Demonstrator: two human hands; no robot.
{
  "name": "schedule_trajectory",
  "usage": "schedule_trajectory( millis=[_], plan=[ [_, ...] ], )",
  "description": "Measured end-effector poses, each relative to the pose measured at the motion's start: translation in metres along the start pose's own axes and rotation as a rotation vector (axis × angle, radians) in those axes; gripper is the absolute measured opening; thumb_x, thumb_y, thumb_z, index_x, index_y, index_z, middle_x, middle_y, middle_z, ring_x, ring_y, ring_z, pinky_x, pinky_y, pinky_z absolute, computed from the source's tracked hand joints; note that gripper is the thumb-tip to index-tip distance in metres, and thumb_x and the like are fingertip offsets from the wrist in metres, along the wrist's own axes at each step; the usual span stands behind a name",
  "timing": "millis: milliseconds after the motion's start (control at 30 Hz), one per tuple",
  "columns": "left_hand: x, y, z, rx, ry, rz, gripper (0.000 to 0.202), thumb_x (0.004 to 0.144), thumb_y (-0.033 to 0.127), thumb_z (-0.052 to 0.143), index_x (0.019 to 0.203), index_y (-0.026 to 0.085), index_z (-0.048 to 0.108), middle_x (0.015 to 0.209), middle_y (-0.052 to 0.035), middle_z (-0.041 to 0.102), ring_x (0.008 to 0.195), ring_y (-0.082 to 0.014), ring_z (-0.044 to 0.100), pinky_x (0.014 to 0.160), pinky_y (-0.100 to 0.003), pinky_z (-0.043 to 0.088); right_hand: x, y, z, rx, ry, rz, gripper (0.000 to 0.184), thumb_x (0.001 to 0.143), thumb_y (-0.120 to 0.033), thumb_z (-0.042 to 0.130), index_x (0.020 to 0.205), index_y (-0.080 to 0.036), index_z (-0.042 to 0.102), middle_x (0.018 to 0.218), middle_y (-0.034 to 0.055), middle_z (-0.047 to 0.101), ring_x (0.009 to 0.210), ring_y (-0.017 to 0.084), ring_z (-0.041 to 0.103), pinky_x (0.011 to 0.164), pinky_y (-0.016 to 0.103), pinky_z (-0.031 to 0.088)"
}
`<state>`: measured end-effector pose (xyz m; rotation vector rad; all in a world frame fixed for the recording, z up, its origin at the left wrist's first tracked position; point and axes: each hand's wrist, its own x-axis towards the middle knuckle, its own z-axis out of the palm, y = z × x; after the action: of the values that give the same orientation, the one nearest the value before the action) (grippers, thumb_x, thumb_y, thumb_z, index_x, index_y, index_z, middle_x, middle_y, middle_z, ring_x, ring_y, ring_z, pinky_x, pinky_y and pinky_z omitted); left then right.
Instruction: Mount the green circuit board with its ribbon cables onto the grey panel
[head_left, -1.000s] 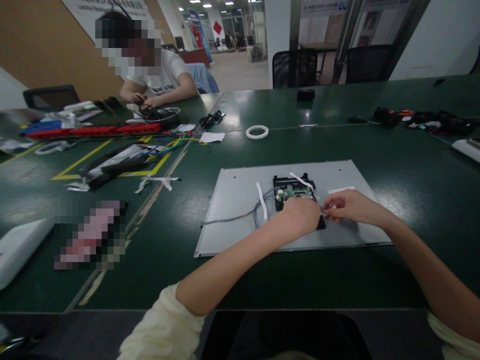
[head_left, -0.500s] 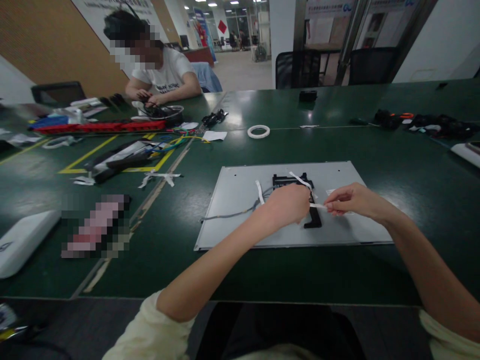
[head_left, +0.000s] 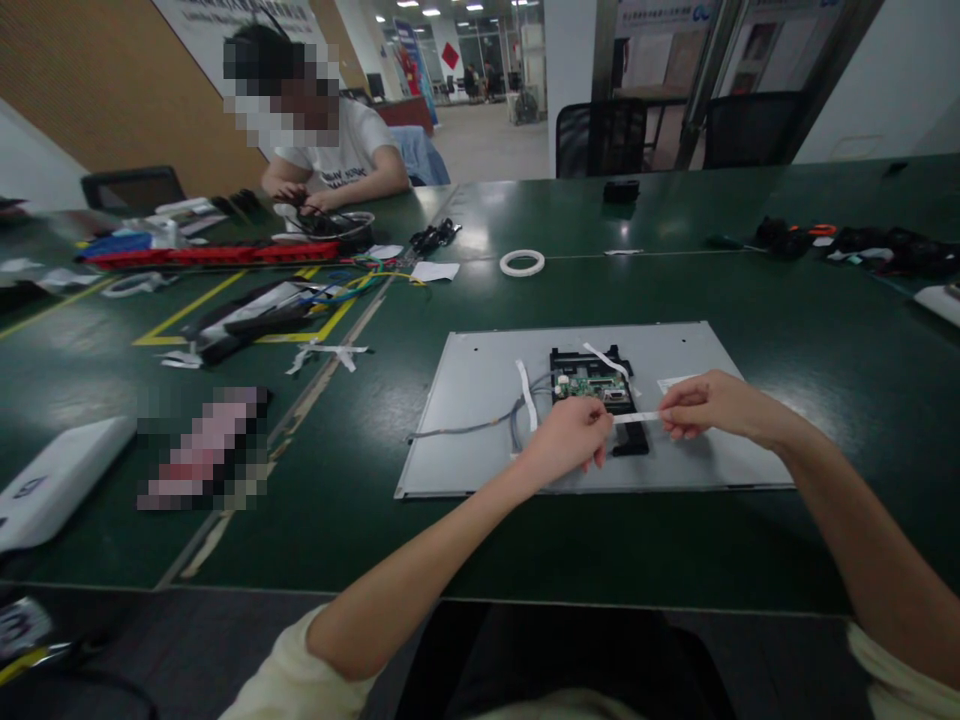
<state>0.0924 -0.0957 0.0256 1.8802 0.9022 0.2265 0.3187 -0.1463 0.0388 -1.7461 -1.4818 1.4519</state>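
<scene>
Item 1: white tape strip (head_left: 636, 418), single, narrow, drawn out nearly straight between the two hands, over the near part of the black bracket; contact with the bracket cannot be told.

Item 2: left hand (head_left: 574, 435), fingers curled and closed at the strip's left end, which is pinched there; the fingertips are partly hidden. Positioned over the panel, at the bracket's near left.

Item 3: right hand (head_left: 697, 405), thumb and forefinger brought together on the strip's right end, the other fingers curled. Positioned right of the bracket, in front of a white label (head_left: 677, 383).

Item 4: flat grey panel (head_left: 465, 385), rectangular, lying on the green bench (head_left: 360, 520).

Item 5: black bracket (head_left: 631, 440), on the panel, framing a green circuit board (head_left: 581, 386).

Item 6: two further tape pieces, white: one (head_left: 527, 395) across the cable left of the bracket, one (head_left: 606, 360) slanting over the bracket's far edge.

Item 7: grey cable (head_left: 465, 432), running from the board's side leftward to the panel's edge.

Item 8: roll of white tape (head_left: 522, 263), lying flat on the bench beyond the panel, well apart from both hands.
</scene>
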Motion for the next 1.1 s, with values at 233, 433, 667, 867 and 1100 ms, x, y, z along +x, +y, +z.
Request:
schedule_trajectory(
  millis=[233,433,667,867,1100],
  plan=[
    [-0.002,-0.005,0.007,0.129,0.063,0.038,0.03,0.089,0.033,0.035,0.077,0.014,0.054,0.055,0.0015,0.058,0.038,-0.0069,0.049,0.039,-0.018,0.036,0.001,0.005,-0.005,-0.022,-0.025,0.034,0.02,0.073,-0.034,0.063,0.083,-0.016,0.066,0.073,0.0033,0.066,0.062,0.011,0.059,0.06,0.024,0.049],
    [-0.002,0.003,0.005,0.341,0.105,0.077,0.031,0.089,0.033,0.038,0.076,0.014,0.06,0.061,-0.0014,0.061,0.048,-0.0095,0.053,0.049,-0.021,0.039,0.009,0.015,-0.007,-0.066,-0.05,0.028,0.018,0.073,-0.032,0.062,0.079,-0.016,0.066,0.068,0.0029,0.064,0.058,0.01,0.057,0.053,0.022,0.045],
    [-0.001,0.006,0.012,0.571,0.181,0.09,0.029,0.087,0.031,0.042,0.074,0.015,0.062,0.068,-0.0044,0.062,0.059,-0.0143,0.055,0.055,-0.025,0.041,0.012,0.017,-0.006,-0.149,-0.018,0.015,0.022,0.072,-0.035,0.061,0.079,-0.015,0.067,0.068,0.0042,0.065,0.058,0.011,0.058,0.051,0.022,0.044],
    [0.003,0.005,0.012,0.647,0.15,0.063,0.032,0.087,0.037,0.042,0.075,0.016,0.064,0.07,-0.0064,0.063,0.061,-0.0164,0.056,0.057,-0.027,0.042,0.01,0.011,0.0,-0.247,0.04,0.012,0.023,0.073,-0.037,0.06,0.074,-0.015,0.065,0.064,0.0044,0.065,0.057,0.013,0.059,0.051,0.024,0.044],
    [0.006,0.002,0.013,0.684,0.173,0.081,0.032,0.086,0.039,0.044,0.075,0.017,0.065,0.07,-0.0067,0.063,0.065,-0.0197,0.059,0.061,-0.03,0.045,0.011,0.011,0.0,-0.423,0.073,-0.029,0.025,0.075,-0.04,0.058,0.069,-0.016,0.064,0.058,0.0016,0.062,0.055,0.013,0.057,0.057,0.026,0.041]
  ],
)
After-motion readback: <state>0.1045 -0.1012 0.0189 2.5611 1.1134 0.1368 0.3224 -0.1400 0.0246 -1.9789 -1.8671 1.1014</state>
